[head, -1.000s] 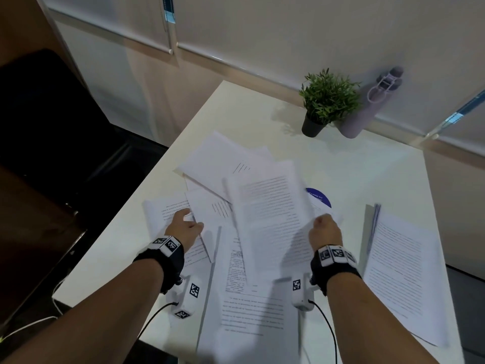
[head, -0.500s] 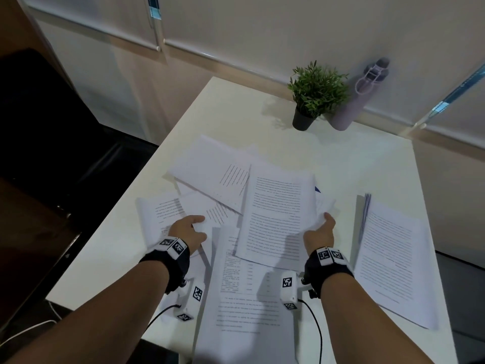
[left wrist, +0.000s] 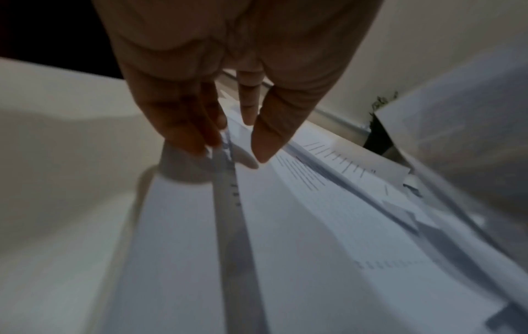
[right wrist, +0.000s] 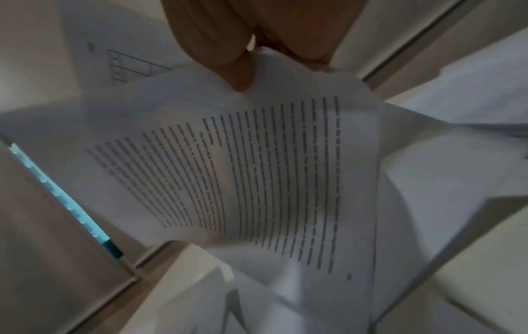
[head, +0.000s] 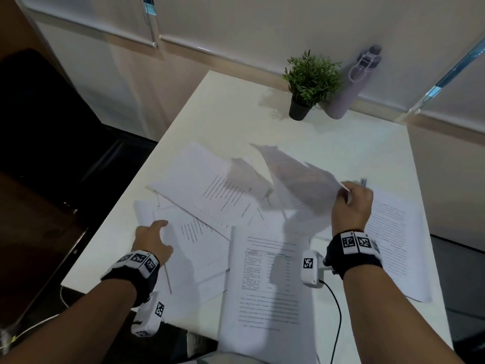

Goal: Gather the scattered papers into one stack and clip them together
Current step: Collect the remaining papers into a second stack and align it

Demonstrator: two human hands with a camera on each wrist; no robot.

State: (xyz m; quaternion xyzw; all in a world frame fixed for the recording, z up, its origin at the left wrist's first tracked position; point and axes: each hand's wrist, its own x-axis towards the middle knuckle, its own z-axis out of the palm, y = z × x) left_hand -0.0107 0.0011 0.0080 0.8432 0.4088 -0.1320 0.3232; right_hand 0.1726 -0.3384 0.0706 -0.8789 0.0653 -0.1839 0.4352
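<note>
Printed papers lie scattered over the white table [head: 328,143]. My right hand [head: 346,191] pinches one printed sheet [head: 296,185] by its edge and holds it in the air, blurred, beside a neater stack [head: 393,232] on the right. The right wrist view shows the thumb [right wrist: 243,74] on top of that sheet [right wrist: 257,169]. My left hand [head: 157,229] rests with straight fingers on the overlapping sheets [head: 189,232] at the left. Its fingertips [left wrist: 185,135] touch a paper edge [left wrist: 228,203]. A sheet with a table [head: 267,285] hangs over the near edge.
A small potted plant [head: 309,82] and a lilac bottle [head: 351,85] stand at the table's far edge by the wall. A dark chair or floor area [head: 52,127] lies left of the table. Bare tabletop shows beyond the papers.
My right hand has lifted the printed sheet off the middle pile and swung it right, towards the stack. My left hand has slid outwards onto the left sheets.
</note>
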